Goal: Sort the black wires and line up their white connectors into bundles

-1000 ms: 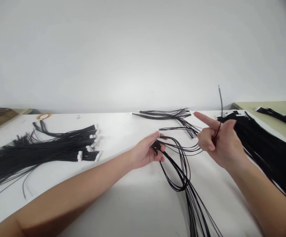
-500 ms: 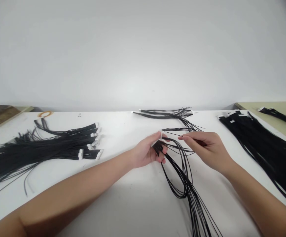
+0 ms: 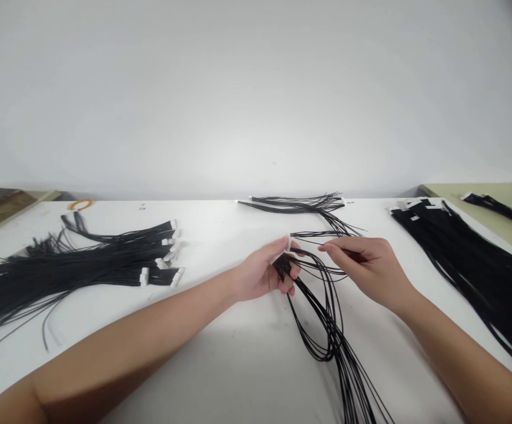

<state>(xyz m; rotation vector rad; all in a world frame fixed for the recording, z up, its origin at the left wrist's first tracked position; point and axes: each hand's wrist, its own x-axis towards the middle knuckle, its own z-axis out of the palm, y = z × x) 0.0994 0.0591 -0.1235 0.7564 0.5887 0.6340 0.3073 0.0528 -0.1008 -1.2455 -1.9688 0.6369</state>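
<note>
My left hand [image 3: 262, 272] was curled around a small white connector [image 3: 286, 245] and the gathered ends of a loose bunch of thin black wires [image 3: 326, 318], with thumb and fingers closed on them just above the white table [image 3: 220, 353]. From that grip the wires looped down and toward me, crossed one another near the middle of the table, and ran off the near edge of the view. My right hand [image 3: 368, 265] sat just beside the left, fingers narrowed to a pinch on a single black wire [image 3: 311, 247] whose free end pointed at the connector; the tip was close to it, but I could not tell whether it touched. Farther back on the table, beyond both hands, lay a small fan of black wires [image 3: 300, 204] with frayed-looking ends. Off to my left a large pile of finished black harnesses [image 3: 75, 262] rested flat, their white plugs [image 3: 168, 259] turned toward the middle of the table. An orange rubber band [image 3: 79, 204] lay near the far left edge, well apart from everything I held. On my right a broad sheaf of black cables [image 3: 468, 259] stretched diagonally across the table's corner, and more dark cables [image 3: 498, 205] lay on a pale greenish surface [image 3: 463, 193] behind it. A plain white wall [image 3: 256, 88] filled the upper view.
</note>
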